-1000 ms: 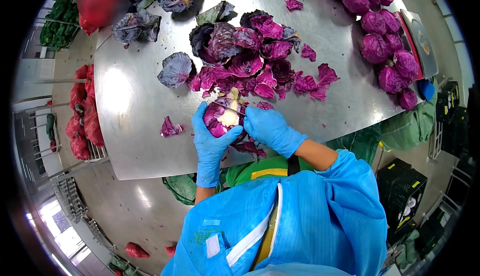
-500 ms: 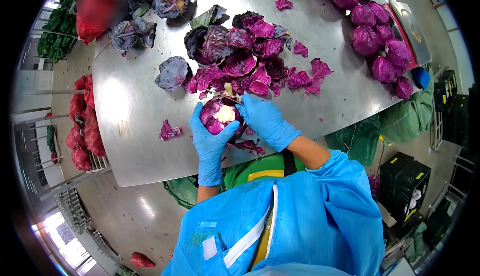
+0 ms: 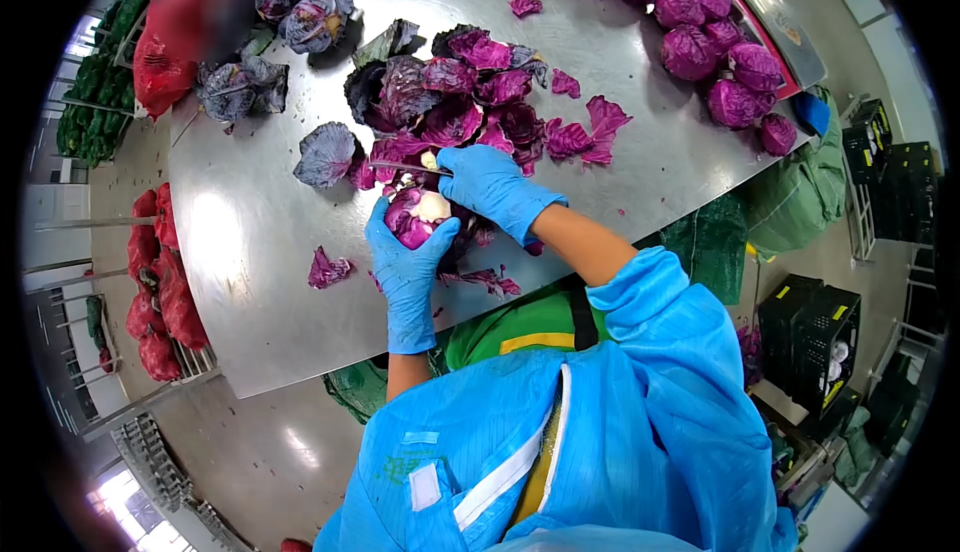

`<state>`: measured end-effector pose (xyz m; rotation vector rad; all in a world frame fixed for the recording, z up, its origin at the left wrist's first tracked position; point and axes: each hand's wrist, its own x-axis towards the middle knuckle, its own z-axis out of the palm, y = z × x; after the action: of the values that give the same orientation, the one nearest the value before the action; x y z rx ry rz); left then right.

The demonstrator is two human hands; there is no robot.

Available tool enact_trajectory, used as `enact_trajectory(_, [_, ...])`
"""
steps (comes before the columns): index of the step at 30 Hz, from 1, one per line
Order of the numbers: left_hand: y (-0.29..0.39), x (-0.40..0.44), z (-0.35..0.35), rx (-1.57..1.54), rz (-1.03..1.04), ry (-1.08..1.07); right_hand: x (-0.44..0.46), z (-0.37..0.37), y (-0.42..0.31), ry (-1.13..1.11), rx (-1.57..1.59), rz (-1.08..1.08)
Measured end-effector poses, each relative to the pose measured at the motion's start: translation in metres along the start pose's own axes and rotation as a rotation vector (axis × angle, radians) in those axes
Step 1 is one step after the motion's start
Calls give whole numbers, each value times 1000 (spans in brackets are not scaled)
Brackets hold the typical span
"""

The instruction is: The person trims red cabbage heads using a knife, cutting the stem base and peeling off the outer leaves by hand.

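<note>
Head cam: I see L hand (image 3: 405, 264) clamped on red cabbage (image 3: 408, 220), white cut end up, nr near edge of table (image 3: 265, 297). R hand (image 3: 493, 188) gripped round knife (image 3: 398, 165), blade just beyond cabbage. Leaf pile (image 3: 452, 117) farther; whole cabbages (image 3: 689, 52) far R.

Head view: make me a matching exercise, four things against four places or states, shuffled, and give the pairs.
Things
1. Left hand
2. Right hand
3. Heap of loose leaves
4. Group of trimmed cabbages

Places or states
A. On the table, just beyond the hands
B. Gripping a knife
C. Near the table's right edge in the picture
D. Around the side of a cabbage that shows a pale patch

Pairs: 1-D, 2-B, 3-A, 4-C
</note>
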<state>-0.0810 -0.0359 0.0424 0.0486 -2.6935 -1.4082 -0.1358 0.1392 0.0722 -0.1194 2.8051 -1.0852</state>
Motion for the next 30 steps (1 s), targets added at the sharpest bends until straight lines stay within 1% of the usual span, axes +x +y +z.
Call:
enact_trajectory(2, [10, -4, -4, 38, 29, 7, 5, 17, 18, 126, -8, 68])
enact_trajectory(3, [7, -7, -7, 6, -60, -64, 7, 28, 40, 117, 36, 57])
enact_trajectory(4, [15, -13, -15, -244, 74, -61, 3, 53, 64, 87, -15, -60])
enact_trajectory(5, [26, -21, -24, -87, 94, -23, 3, 71, 85, 85, -191, -204])
enact_trajectory(6, [7, -15, -21, -250, 156, -78, 0, 80, 100, 96, -288, -256])
enact_trajectory(7, [-2, -13, -21, -210, 191, -64, -12, 60, 76, -16, 459, -146])
enact_trajectory(8, [-22, -7, -18, -195, 242, -30, -34, 12, 34, -117, 515, 6])
enact_trajectory(9, [-27, 2, -14, -230, 174, -112, -27, 42, 48, -11, 626, -154])
enact_trajectory(10, [-23, 4, -13, -213, 178, -96, -27, 35, 37, 1, 540, -203])
enact_trajectory(11, [-27, 9, -10, -144, 220, -115, -31, -3, 10, -150, 305, -112])
enact_trajectory(12, [-28, 15, -15, -106, 200, -211, -5, 31, 33, -191, 498, -177])
enact_trajectory(14, [-47, 16, -23, -56, 224, -243, -17, 5, 11, -351, 720, 94])
enact_trajectory(15, [-50, 15, -22, -168, 193, -226, -17, 6, 10, -331, 765, 102])
enact_trajectory(16, [-26, 14, -22, -128, 409, -33, -19, 5, 9, -320, 728, 110])
enact_trajectory(17, [1, 18, -23, 105, 722, 244, -18, 7, 11, -262, 706, 93])
enact_trajectory(18, [57, 13, -39, 348, 1018, 530, -18, 15, 13, -207, 688, 75])
enact_trajectory(19, [68, 4, -54, 382, 954, 405, -18, 23, 16, -149, 647, 58])
enact_trajectory(20, [73, -4, -66, 417, 886, 280, -29, 7, 2, -142, 617, 87])
enact_trajectory(21, [74, -8, -71, 456, 809, 152, -24, 14, 6, -85, 492, -25])
enact_trajectory(22, [70, -12, -62, 267, 614, 89, -20, 30, 11, -47, 376, -137])
enact_trajectory(24, [50, -24, -33, -45, 145, 16, -19, 79, 10, 362, 305, -371])
enact_trajectory(25, [46, -25, -31, -36, 166, 65, -32, 76, -9, 210, 432, -207])
enact_trajectory(26, [43, -20, -28, -5, 178, 123, -43, 50, -19, 23, 550, -50])
enact_trajectory(27, [34, -21, -25, -95, 171, 115, -45, 41, -18, -151, 388, -143])
enact_trajectory(28, [17, -23, -27, -54, 157, 120, -53, 31, -27, -89, 361, -100])
enact_trajectory(29, [0, -25, -25, -124, 147, 94, -58, 32, -27, 19, 232, -126])
enact_trajectory(30, [-3, -25, -27, -98, 155, 85, -54, 34, -28, -45, 187, -22])
